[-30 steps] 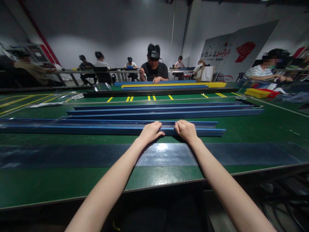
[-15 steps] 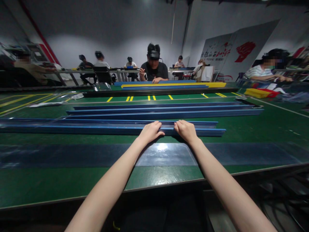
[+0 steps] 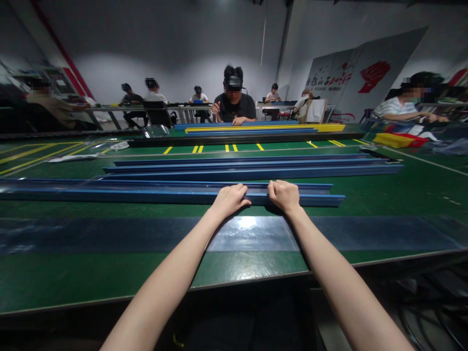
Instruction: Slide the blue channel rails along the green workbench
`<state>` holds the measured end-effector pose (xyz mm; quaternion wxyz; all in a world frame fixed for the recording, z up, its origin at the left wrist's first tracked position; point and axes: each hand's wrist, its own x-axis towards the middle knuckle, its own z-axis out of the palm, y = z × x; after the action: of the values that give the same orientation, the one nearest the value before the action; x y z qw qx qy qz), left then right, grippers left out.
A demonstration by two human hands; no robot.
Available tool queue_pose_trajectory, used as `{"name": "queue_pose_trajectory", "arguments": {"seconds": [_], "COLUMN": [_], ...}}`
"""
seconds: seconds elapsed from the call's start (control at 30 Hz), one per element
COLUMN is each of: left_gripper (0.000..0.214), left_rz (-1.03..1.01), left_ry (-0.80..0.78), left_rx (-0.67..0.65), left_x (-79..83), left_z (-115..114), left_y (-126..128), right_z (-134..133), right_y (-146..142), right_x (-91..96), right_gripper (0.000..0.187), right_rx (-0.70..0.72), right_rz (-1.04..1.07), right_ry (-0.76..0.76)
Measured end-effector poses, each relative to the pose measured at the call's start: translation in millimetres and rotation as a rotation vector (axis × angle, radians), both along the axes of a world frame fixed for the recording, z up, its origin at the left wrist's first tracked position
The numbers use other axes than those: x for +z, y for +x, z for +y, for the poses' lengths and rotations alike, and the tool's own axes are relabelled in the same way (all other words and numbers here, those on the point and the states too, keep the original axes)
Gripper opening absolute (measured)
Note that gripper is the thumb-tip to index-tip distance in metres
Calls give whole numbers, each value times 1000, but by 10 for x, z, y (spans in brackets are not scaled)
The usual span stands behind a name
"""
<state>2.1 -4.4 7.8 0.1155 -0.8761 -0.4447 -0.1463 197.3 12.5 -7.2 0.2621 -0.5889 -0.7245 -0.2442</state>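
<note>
A long blue channel (image 3: 146,196) with raised edges lies across the green table. My left hand (image 3: 231,200) is closed on it, fingers curled over the top and the thumb along the near wall. A short way to the right, my right hand (image 3: 285,195) is closed like a fist on the same channel, its thumb mostly hidden. The channel's right end sticks out past my right hand. Between my forearms and beyond them on both sides, a clear plastic strip (image 3: 252,234) lies flat, nearer the table's front edge.
Several more blue channels (image 3: 256,171) lie just behind. Farther back are a black strip (image 3: 234,140), a yellow strip (image 3: 329,127) and a co-worker (image 3: 237,107) seated opposite. Yellow and red trays (image 3: 397,140) stand at the right. The green table (image 3: 248,273) ends close below my forearms.
The whole view has shifted slightly, so things appear a little farther right. Both hands keep their hold on the blue channel at nearly the same spots.
</note>
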Motion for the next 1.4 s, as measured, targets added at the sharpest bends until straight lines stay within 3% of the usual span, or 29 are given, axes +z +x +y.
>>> {"name": "queue_pose_trajectory", "arguments": {"seconds": [0.2,0.4,0.67,0.97,1.2,1.4], "left_gripper": [33,34,33,33,34,34], "left_rz": [19,35,51,17,25,19], "left_ry": [36,32,0,-2,30,24], "left_rx": [-32,-20,16,19,11,19], "left_x": [-6,0,9,-41,-66,-72], "left_z": [12,23,22,38,50,51], "left_y": [-5,-27,-27,-23,-18,-8], "right_z": [19,20,19,-13,-65,-40], "right_y": [84,376,564,470,114,-24], "right_x": [-5,-13,-47,-28,-18,-19], "right_gripper": [45,46,46,43,41,40], "right_rx": [-38,-181,-270,-171,16,7], "right_rz": [-11,25,83,94,-12,16], "right_ry": [-24,-69,25,129,152,51]}}
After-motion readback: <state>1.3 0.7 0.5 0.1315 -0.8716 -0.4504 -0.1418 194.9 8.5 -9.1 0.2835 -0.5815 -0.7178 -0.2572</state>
